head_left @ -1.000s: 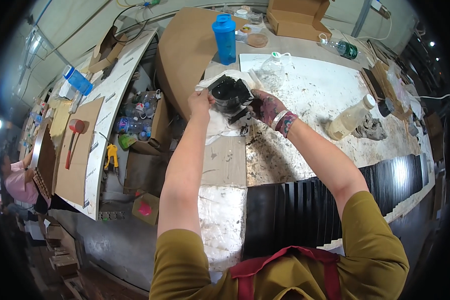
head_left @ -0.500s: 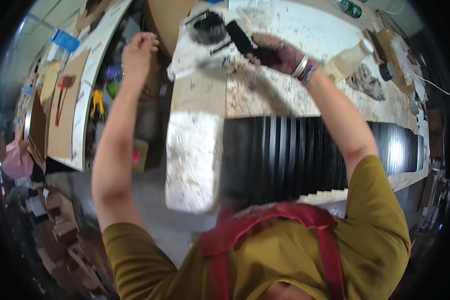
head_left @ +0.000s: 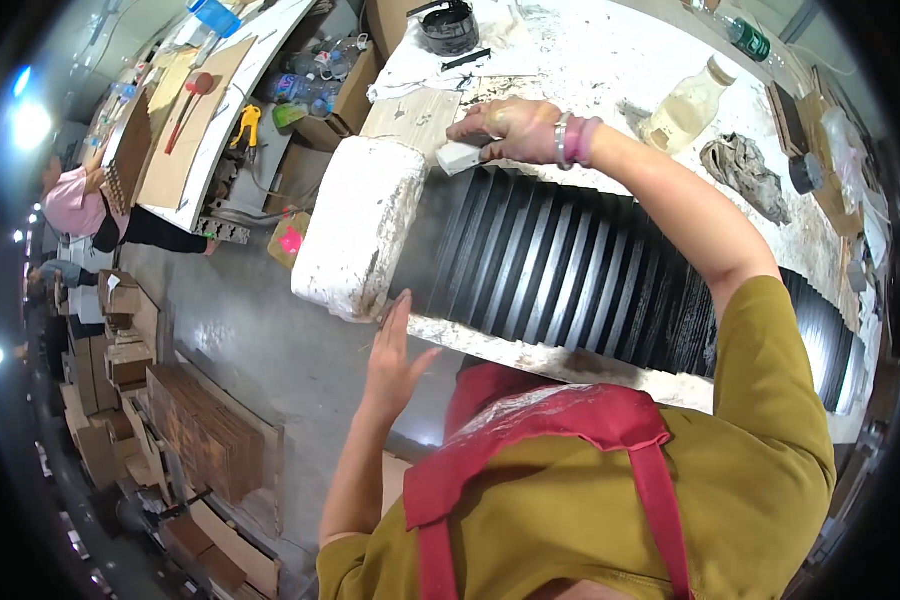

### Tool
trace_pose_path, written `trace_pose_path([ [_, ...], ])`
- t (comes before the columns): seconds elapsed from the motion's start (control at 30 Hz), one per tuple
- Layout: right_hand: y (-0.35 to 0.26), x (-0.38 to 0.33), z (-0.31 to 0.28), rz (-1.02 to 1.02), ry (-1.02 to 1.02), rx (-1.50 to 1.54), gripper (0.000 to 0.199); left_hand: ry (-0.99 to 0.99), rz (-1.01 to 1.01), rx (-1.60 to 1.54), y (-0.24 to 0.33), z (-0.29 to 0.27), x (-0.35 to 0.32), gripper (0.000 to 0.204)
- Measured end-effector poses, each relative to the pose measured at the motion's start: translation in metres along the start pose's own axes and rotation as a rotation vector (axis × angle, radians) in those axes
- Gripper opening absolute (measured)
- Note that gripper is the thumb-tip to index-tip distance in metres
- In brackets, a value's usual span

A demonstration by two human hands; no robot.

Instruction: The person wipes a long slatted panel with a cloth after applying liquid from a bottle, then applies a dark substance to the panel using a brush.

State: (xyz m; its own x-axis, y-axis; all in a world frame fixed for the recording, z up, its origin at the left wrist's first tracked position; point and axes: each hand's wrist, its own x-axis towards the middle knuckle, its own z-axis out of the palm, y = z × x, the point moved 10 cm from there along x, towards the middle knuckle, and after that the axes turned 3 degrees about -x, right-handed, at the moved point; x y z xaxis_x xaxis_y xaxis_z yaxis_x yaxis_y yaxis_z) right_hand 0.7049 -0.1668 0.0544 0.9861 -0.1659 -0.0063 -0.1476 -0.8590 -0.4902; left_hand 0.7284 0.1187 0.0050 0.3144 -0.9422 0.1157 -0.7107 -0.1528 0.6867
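My right hand [head_left: 510, 130] presses a small white block [head_left: 460, 157] against the far edge of a black ribbed panel [head_left: 570, 270] that lies across the white, paint-crusted workbench [head_left: 355, 230]. My left hand [head_left: 395, 355] is flat and open, fingers together, touching the near edge of the bench beside the panel's left end. A black tin of paint [head_left: 450, 25] sits on white cloth beyond the right hand, with a flat wooden board [head_left: 415, 112] between.
A plastic bottle of pale liquid [head_left: 682, 100] and a crumpled grey rag [head_left: 738, 168] lie on the bench to the right. Cardboard boxes [head_left: 335, 100], tools and a long side table [head_left: 200, 120] stand left. A person in pink [head_left: 75, 205] sits far left. Stacked boards [head_left: 210, 440] lie on the floor.
My right hand has come down from the paint tin to the panel's edge with the white block. My left hand has dropped from the far left of the bench to its near edge.
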Motion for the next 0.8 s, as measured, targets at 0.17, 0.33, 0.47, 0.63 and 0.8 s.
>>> trace_pose_path([
  [0.17,0.001,-0.032,0.012,-0.173,0.034,-0.143,0.041,0.06,0.055,0.092,-0.011,0.019,0.005,0.066],
  [0.33,-0.035,-0.119,0.024,-0.239,-0.315,-0.144,0.043,0.196,0.005,0.074,-0.021,0.01,-0.009,0.065],
  [0.47,-0.038,-0.083,0.008,-0.229,-0.109,-0.061,0.047,0.243,-0.01,0.031,-0.025,0.016,-0.003,0.06],
  [0.63,-0.027,-0.019,0.028,-0.289,0.135,-0.158,0.044,0.263,0.039,0.055,-0.023,0.019,0.003,0.064],
  [0.8,-0.081,-0.094,0.033,-0.29,-0.281,-0.209,0.043,0.337,0.04,0.015,-0.034,0.014,-0.005,0.062],
])
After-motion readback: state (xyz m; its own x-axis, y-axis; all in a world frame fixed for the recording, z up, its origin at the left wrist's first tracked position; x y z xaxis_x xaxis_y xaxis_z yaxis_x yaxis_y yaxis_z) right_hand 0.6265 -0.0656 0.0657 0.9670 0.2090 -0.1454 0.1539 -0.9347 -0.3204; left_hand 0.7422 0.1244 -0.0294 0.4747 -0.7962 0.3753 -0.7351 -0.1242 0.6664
